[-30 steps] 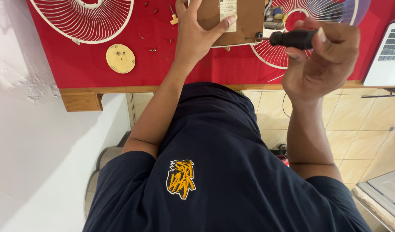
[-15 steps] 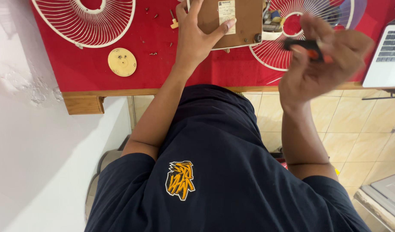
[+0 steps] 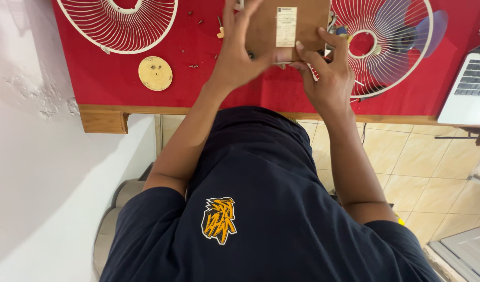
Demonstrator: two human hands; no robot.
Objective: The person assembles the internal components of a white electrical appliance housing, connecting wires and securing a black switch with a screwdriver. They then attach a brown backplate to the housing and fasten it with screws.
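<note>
A brown flat panel (image 3: 284,26) with a pale label stands over the red tabletop (image 3: 104,91), and both my hands grip it. My left hand (image 3: 240,49) clasps its left edge, fingers spread up the side. My right hand (image 3: 326,73) holds its lower right corner, thumb and fingers on the face. The black-handled screwdriver seen earlier is not visible in either hand.
A white wire fan guard (image 3: 120,23) lies at the back left, another guard (image 3: 386,47) with a blue blade behind it at the right. A round cream disc (image 3: 155,73) and loose screws (image 3: 193,66) lie on the red cloth. A grey laptop (image 3: 470,89) sits at the far right.
My right hand held a black-handled screwdriver up at the right; it has swung left to the panel and the screwdriver is no longer in it. My left hand stayed on the panel.
</note>
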